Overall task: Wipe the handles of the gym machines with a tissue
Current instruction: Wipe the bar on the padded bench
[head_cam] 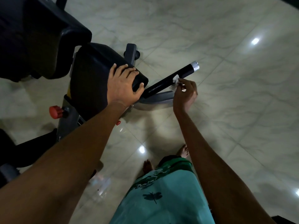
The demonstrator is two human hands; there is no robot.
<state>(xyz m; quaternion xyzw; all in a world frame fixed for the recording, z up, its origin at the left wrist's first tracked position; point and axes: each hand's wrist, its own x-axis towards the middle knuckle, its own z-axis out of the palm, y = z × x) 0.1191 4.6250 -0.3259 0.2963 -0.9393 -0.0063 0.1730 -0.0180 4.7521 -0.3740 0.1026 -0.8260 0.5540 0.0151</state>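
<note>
glossy tiled floor point(226, 110), machine base point(155, 99), seemingly grey

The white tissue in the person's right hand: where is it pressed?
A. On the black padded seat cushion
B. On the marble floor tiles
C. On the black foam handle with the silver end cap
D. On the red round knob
C: the right hand pinches the white tissue against the black foam handle with the silver end cap, while the left hand grips the black padded seat cushion.
</note>
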